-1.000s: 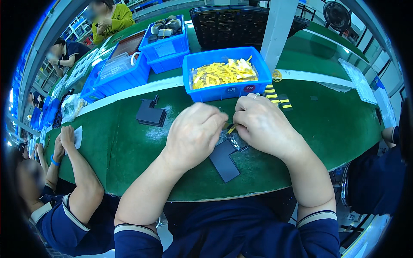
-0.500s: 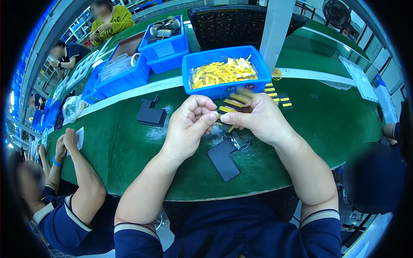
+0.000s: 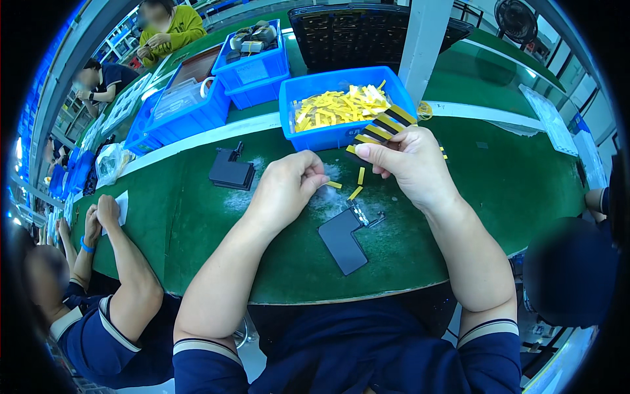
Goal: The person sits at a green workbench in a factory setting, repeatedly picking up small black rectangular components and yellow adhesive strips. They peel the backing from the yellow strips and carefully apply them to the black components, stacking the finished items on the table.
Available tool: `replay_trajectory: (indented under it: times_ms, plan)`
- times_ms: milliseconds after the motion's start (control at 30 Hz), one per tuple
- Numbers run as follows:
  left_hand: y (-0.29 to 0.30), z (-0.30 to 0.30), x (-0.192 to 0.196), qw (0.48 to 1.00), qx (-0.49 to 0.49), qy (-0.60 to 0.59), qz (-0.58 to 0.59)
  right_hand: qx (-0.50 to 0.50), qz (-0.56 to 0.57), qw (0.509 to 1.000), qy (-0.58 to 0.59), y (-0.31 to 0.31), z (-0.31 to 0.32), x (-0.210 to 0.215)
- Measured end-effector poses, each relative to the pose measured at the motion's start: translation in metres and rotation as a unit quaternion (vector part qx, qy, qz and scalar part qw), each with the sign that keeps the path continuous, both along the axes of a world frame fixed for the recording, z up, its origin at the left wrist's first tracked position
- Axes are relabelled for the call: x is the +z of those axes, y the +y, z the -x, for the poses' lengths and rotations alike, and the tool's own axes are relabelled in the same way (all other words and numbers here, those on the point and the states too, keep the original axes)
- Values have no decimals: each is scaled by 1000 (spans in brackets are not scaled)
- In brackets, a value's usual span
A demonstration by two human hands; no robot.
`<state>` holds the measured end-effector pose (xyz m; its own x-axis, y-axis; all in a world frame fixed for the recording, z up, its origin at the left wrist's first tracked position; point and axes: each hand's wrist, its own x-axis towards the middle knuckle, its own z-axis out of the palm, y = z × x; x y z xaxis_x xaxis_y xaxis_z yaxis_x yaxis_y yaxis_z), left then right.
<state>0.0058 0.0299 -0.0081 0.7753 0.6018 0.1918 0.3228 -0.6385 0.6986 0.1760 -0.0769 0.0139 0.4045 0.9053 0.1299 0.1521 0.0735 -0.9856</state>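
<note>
My right hand [image 3: 413, 161] is closed on a black sheet with yellow stripes [image 3: 382, 129], held tilted in front of the blue bin. My left hand [image 3: 289, 187] is closed in a pinch, with a small yellow strip [image 3: 334, 184] at its fingertips. Between my hands, two more yellow strips, an upright one [image 3: 361, 175] and a slanted one [image 3: 355, 193], lie on the green table. Nearer to me rests a dark grey L-shaped part [image 3: 343, 243] with a small metal connector end. A stack of similar dark parts [image 3: 231, 174] sits left of my left hand.
Behind my hands stands a blue bin [image 3: 289, 118] full of yellow strips [image 3: 338, 108]. More blue bins [image 3: 190, 118] are at the back left. A white post [image 3: 423, 52] rises behind the bin. Co-workers sit to the left, one with hands [image 3: 105, 213] on the table.
My hands have drawn apart. The right one has moved up and right with the striped sheet, the left slightly down. Loose yellow strips now show on the table between them.
</note>
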Motion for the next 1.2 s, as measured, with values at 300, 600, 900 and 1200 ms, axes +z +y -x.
replay_trajectory:
  times_ms: [300,600,900,1200]
  plan:
    - [-17,2,4,965,7,74,-250,-24,-36,995,-89,0,1,-6]
    - [-62,8,9,976,-88,90,-177,-50,-135,984,-106,-2,15,0]
    - [-33,1,6,880,-24,-238,410,-43,-215,955,-201,-6,22,0]
    - [-32,4,8,862,-27,-222,455,-49,-232,957,-168,-8,23,4]
